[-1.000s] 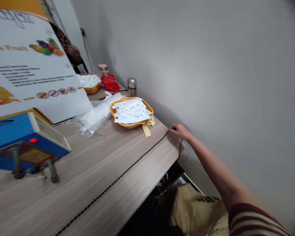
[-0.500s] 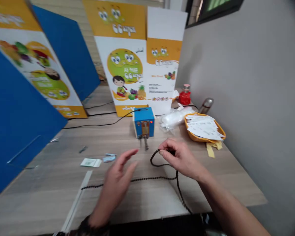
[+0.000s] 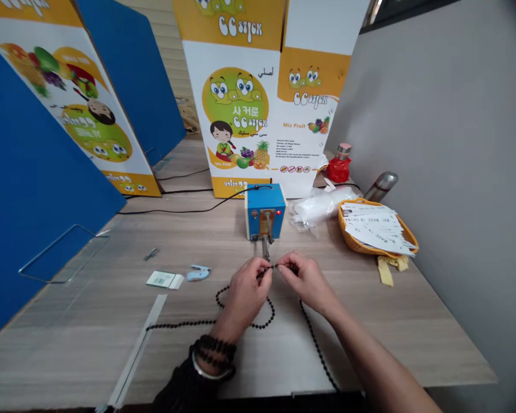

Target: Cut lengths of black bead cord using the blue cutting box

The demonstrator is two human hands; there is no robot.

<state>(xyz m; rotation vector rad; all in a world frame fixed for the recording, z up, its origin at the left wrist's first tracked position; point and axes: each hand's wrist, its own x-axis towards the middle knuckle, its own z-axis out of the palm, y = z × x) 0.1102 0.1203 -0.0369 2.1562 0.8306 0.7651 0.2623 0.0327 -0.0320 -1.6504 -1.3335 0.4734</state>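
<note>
A long strand of small black beads (image 3: 180, 325) winds over the table, loops beneath my left wrist and trails off the front edge on the right. My left hand (image 3: 246, 289) pinches one stretch of it between thumb and fingertips. Close beside, my right hand (image 3: 306, 281) pinches the strand too, and a short bit shows between the two hands. Both hands are just in front of the metal arms of a small blue box-shaped device (image 3: 265, 198) with a lit red light and a black cord.
Left of my hands lie a light blue stapler (image 3: 198, 273), a small white-green packet (image 3: 164, 280) and a white strip (image 3: 140, 347). To the right are a yellow basket of paper labels (image 3: 374, 226), a clear plastic bag (image 3: 320, 207) and a metal flask (image 3: 382, 186). Printed cartons (image 3: 236, 86) stand behind.
My left hand has moved right and closed on the bead strand, next to my right hand. The strand now loops under my left wrist. The view has shifted slightly.
</note>
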